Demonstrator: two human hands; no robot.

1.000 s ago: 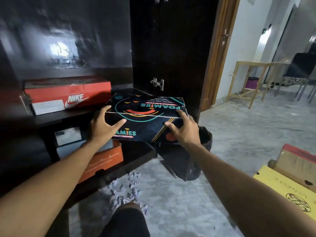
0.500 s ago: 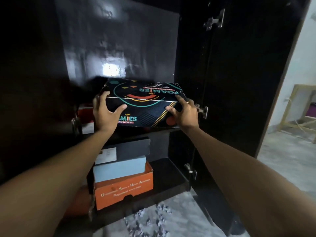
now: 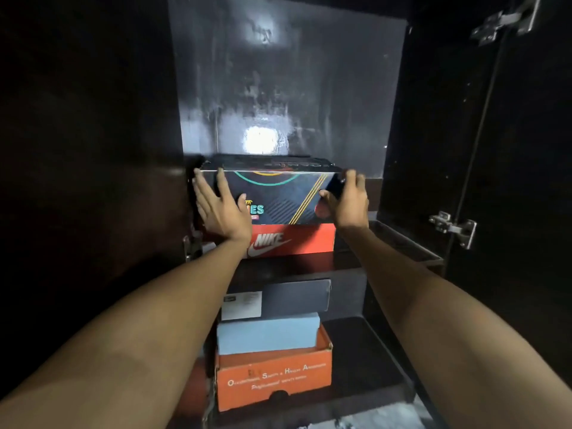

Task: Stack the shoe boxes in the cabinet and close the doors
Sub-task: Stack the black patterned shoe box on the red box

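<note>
- Two bare forearms reach forward from the bottom corners of the view into the dark cabinet [image 3: 93,150].
- Lowest and nearest sits an orange box [image 3: 274,380] with pale lettering on its front, resting on the bottom shelf [image 3: 365,351].
- Nested in the open top of that orange box is a light blue box [image 3: 267,334], and on top of that lies a dark grey box [image 3: 294,297] with a white label at its left end.
- One shelf up, a red Nike box [image 3: 297,239] rests on the middle shelf [image 3: 399,243], its white swoosh facing out.
- Directly on the Nike box sits the black patterned shoe box [image 3: 278,198], with teal and yellow lines across its front and its front face roughly flush with the red one below.
- Her or his left hand [image 3: 221,205] lies flat against the left front corner of the patterned box, fingers straight and spread, pressing rather than gripping.
- At the other end the right hand [image 3: 348,201] wraps the right front corner, thumb on the front face and fingers curled round the side, holding the box.
- To the right stands the open cabinet door [image 3: 526,150], with a metal hinge [image 3: 453,227] at shelf height and another near the top.
- Farthest back, the glossy rear panel [image 3: 288,88] shows a bright smear of reflected light just above the patterned box.
</note>
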